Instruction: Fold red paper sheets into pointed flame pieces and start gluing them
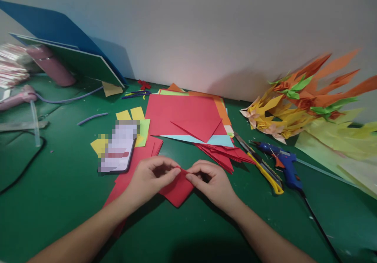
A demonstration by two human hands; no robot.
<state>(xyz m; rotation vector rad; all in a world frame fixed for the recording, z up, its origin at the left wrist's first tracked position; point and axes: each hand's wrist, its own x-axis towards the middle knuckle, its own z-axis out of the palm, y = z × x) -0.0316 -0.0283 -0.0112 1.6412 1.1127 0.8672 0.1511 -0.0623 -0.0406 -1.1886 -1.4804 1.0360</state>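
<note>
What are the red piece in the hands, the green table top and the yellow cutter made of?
Red piece: thin matte paper; it holds sharp creases, pinched by the left hand and right hand. Green table top: smooth, faint sheen, perhaps a cutting mat or vinyl. Yellow cutter: glossy plastic body, seemingly a grey metal rail.

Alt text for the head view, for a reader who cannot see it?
Left hand and right hand pinch a folded red paper on a green table. Behind lie coloured sheets and a phone; to the right, a yellow utility knife, a blue glue gun and paper flowers.
</note>
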